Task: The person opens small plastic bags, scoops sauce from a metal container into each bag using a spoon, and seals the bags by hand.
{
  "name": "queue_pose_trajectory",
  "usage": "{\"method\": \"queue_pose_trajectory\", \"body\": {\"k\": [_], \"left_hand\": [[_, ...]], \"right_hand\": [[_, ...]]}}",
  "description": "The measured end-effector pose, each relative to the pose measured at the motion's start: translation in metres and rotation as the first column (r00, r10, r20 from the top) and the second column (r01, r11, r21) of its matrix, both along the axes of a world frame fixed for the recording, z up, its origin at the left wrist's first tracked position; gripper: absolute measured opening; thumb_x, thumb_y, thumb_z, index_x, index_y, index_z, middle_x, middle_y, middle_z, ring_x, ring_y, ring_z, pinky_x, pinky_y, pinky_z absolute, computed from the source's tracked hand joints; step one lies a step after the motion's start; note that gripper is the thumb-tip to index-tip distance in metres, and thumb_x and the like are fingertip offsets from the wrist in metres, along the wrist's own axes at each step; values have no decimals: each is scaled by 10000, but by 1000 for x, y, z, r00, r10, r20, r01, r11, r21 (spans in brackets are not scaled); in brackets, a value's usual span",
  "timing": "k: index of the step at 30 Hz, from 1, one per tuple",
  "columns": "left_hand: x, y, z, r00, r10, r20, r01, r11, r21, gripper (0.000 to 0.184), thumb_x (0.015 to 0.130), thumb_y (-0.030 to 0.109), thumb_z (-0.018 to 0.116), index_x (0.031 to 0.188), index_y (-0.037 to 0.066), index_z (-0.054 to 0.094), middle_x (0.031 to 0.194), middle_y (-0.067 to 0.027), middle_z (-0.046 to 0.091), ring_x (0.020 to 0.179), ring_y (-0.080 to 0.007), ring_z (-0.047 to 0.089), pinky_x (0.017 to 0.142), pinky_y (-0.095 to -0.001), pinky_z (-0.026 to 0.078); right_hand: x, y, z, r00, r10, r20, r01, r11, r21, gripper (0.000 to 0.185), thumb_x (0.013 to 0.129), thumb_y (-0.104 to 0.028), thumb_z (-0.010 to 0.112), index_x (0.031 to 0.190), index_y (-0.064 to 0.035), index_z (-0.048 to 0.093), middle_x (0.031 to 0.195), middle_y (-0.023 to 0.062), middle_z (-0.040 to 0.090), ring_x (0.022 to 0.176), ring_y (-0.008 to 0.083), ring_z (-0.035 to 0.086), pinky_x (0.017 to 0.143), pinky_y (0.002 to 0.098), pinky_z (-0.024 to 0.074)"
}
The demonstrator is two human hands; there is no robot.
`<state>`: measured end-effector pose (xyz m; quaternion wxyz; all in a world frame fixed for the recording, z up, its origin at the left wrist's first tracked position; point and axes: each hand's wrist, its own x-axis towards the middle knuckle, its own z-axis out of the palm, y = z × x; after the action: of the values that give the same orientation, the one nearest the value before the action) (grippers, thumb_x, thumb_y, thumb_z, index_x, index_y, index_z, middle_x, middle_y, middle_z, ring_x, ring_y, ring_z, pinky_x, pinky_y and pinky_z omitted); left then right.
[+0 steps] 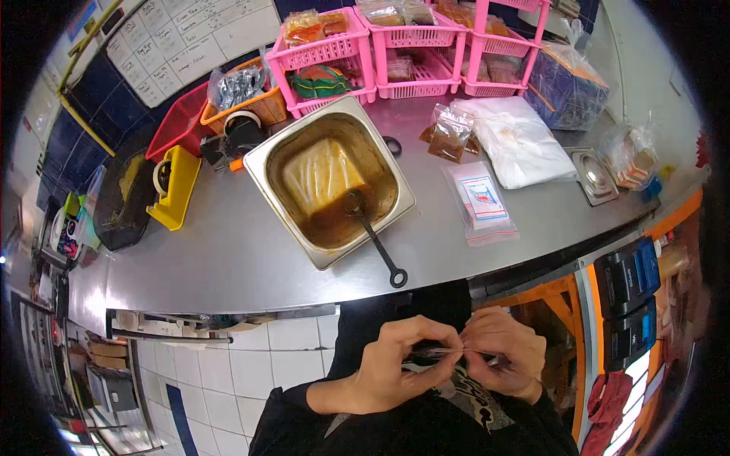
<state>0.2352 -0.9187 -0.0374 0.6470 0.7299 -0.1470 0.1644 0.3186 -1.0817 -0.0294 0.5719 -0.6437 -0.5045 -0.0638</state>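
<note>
My left hand (411,363) and my right hand (503,353) meet in front of my body, below the table edge. Both pinch the thin edge of a small clear plastic bag (436,353); fingers cover much of it. Beyond them on the steel table stands a square metal pan (262,163) with brown sauce residue inside. A clear plastic bag or film (323,171) lies in that pan. A black ladle (378,245) rests in the sauce, its handle over the near rim. To the right lie a pack of zip bags (482,201) and small sauce-filled bags (450,137).
Pink racks (327,52) of filled bags line the back. A white plastic stack (521,144) and metal lid (593,175) are at right. A yellow tape dispenser (175,186), black container (125,197) and orange basket (243,102) stand left.
</note>
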Motion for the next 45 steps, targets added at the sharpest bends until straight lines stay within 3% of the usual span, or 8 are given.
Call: {"method": "queue_pose_trajectory", "body": {"k": [7,12,18,20,23,30,37,45], "left_hand": [[-3,1,11,999,-45,27,47,996,-72,337,665,-144,706,594,8,413,883,-201,652,879,-237,637,690,-306,526],[8,2,13,968,-6,252,-5,999,45,311,633,-143,726,775,-21,478,816,-205,659,806,-251,659,636,-321,550],[-3,15,5,683,336,648,-148,933,-327,412,751,-98,632,1120,-62,453,871,-243,640,707,-280,647,638,-348,553],[-1,13,3,594,438,675,-177,889,-422,404,757,-86,631,1113,-50,444,857,-253,639,705,-296,648,630,-368,556],[-5,18,-12,620,451,642,-165,875,-455,328,757,-51,654,1033,-52,477,834,-266,635,703,-317,649,633,-419,551],[30,14,-32,994,-104,-24,107,958,265,323,707,-56,672,1010,-12,569,938,-136,628,819,-300,606,721,-342,505],[133,-28,-68,900,394,187,-435,842,319,415,734,-4,662,1101,-3,467,1127,-157,469,929,-291,531,769,-334,460],[137,-29,-74,948,318,32,-314,908,276,488,795,47,620,1217,2,378,1151,-185,413,953,-330,543,807,-398,474]], "right_hand": [[18,-21,16,986,128,111,-118,989,-91,160,628,65,655,783,26,647,797,126,671,686,231,650,668,339,520],[36,-12,35,970,189,155,-171,978,-120,138,648,46,613,781,24,643,767,119,668,643,216,649,611,305,516],[152,39,40,919,-394,10,394,918,-34,114,865,-51,528,855,30,607,673,92,594,582,87,531,545,226,418],[205,48,25,824,-553,127,564,821,-87,286,847,-106,552,1110,6,556,898,199,613,833,302,607,730,349,469],[221,29,-2,641,-524,561,668,740,-72,389,817,-129,586,1178,-5,516,1092,223,559,1051,376,515,893,399,411],[161,-22,-28,967,-62,246,210,738,-641,356,755,-118,658,1082,-10,567,1084,203,560,1047,342,522,903,380,421],[162,-25,-78,849,-287,444,458,818,-347,156,761,-12,600,910,16,565,983,157,607,916,337,585,762,375,506],[149,-4,-57,798,-240,552,568,604,-558,148,742,-21,584,888,8,582,1236,161,503,981,340,556,811,385,484]]}}
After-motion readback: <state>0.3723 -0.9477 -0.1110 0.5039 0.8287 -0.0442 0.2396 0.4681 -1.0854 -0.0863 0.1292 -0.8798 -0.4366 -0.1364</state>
